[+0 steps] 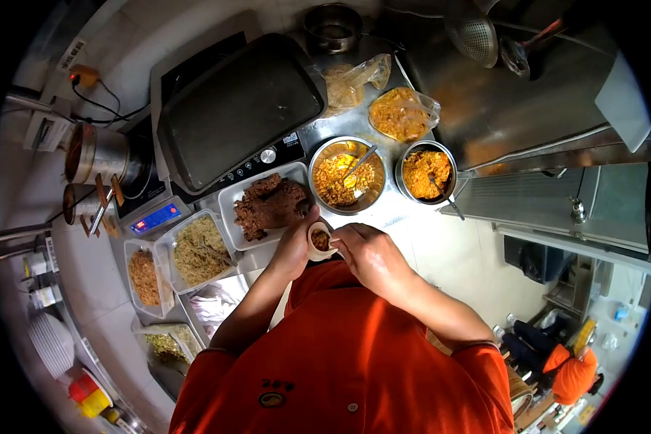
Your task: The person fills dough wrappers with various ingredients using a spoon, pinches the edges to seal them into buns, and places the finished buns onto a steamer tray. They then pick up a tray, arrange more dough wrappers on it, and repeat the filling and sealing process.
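Close to my chest, my left hand (294, 244) is wrapped round a small pale dough cup (318, 253) with brown filling inside. The fingers of my right hand (372, 254) pinch the right edge of this dough. Just beyond my hands lies a white tray (228, 217) of dark brown meat filling (271, 206). A steel bowl (312, 177) of chopped yellow-brown filling with a spoon (359, 160) is ahead of my hands. To its right stands a smaller steel pot (453, 173) of orange filling (423, 173), also with a spoon.
A large black griddle (239, 108) sits at the back left, with bagged fillings (401, 113) right of it. Tubs of filling (201, 253), a scale (155, 217) and pots (98, 152) stand at left. Another person in orange (571, 372) is at lower right.
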The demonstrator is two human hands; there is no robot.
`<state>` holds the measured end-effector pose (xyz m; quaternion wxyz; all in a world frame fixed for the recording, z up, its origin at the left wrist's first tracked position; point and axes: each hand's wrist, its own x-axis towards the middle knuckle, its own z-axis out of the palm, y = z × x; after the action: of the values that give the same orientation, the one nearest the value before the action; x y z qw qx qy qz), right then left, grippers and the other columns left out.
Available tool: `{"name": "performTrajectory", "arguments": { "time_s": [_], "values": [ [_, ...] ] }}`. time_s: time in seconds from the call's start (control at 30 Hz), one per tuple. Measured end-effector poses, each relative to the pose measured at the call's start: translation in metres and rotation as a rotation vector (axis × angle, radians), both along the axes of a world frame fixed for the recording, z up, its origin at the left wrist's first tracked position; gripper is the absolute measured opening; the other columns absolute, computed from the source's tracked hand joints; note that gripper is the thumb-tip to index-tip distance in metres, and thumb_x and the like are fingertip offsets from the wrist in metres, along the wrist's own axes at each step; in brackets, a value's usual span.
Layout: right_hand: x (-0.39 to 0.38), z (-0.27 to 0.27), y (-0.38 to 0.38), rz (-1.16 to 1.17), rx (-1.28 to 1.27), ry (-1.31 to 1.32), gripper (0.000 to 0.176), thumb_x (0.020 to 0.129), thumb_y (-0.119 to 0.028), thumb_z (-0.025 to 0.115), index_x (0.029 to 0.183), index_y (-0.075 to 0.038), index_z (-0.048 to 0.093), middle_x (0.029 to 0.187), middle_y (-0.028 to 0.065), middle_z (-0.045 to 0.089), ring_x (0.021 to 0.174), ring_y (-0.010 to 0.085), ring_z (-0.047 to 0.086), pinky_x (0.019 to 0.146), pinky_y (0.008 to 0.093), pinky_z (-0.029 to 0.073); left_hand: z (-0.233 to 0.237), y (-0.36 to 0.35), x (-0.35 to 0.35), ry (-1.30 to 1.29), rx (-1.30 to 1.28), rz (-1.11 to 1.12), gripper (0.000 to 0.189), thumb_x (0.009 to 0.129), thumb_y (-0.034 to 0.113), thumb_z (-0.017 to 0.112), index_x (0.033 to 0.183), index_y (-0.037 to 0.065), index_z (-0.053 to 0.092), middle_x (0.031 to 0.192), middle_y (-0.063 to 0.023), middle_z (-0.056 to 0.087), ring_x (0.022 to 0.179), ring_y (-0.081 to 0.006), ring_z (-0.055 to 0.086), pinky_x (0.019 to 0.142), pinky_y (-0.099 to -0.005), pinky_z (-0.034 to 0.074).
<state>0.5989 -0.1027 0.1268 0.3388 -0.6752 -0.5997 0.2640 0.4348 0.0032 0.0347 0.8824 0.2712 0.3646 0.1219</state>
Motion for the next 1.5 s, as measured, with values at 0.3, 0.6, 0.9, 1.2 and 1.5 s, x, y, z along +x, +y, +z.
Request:
{"name": "performTrajectory", "arguments": {
  "time_s": [0.3,0.6,0.9,1.2,1.5],
  "values": [
    [-0.005,-0.005,0.002,-0.024,0.028,0.0,0.019,0.089,-0.001,0.068,0.108,-0.001,0.069,0.088,0.0223,0.07,0.08,0.0421,0.069,0.07,0.0457,0.056,0.008,-0.004,0.003,0.059,0.097,0.021,0.048,0.11,0.049,0.042,0.097,0.009,0.064,0.088,-0.0036,0.068,0.082,-0.0088,0.064,0.074,-0.0259,0.051],
    [-0.002,-0.003,0.006,0.019,-0.086,0.094,0.016,0.091,-0.002,0.066,0.107,0.0,0.069,0.094,0.0228,0.071,0.085,0.0426,0.068,0.073,0.047,0.056,0.022,-0.009,0.012,0.063,0.1,0.115,0.052,0.108,0.052,0.043,0.117,0.005,0.064,0.107,-0.0051,0.067,0.094,-0.012,0.065,0.083,-0.0283,0.053],
    [-0.003,0.011,0.004,-0.001,-0.196,0.142,0.017,0.093,-0.005,0.067,0.108,0.001,0.068,0.091,0.0218,0.071,0.081,0.041,0.07,0.072,0.0455,0.057,0.016,-0.013,0.004,0.041,0.122,0.059,0.051,0.108,0.052,0.043,0.113,0.004,0.061,0.096,-0.0055,0.067,0.084,-0.013,0.067,0.066,-0.0272,0.055],
    [0.001,0.012,0.006,-0.061,-0.091,0.241,0.01,0.091,-0.002,0.068,0.101,0.002,0.069,0.091,0.0195,0.072,0.08,0.0376,0.072,0.07,0.0408,0.057,0.024,-0.014,0.005,0.141,0.122,0.074,0.052,0.108,0.053,0.042,0.115,0.004,0.057,0.103,-0.0105,0.065,0.084,-0.0144,0.068,0.058,-0.0288,0.053],
    [0.007,0.005,0.004,0.004,0.026,0.102,0.01,0.091,-0.003,0.069,0.1,0.003,0.07,0.089,0.0199,0.073,0.078,0.0362,0.072,0.071,0.036,0.058,0.046,-0.017,0.016,0.096,0.258,0.009,0.047,0.109,0.05,0.042,0.109,0.006,0.057,0.082,-0.0085,0.067,0.064,-0.0175,0.065,0.05,-0.0277,0.049]
  ]
}}
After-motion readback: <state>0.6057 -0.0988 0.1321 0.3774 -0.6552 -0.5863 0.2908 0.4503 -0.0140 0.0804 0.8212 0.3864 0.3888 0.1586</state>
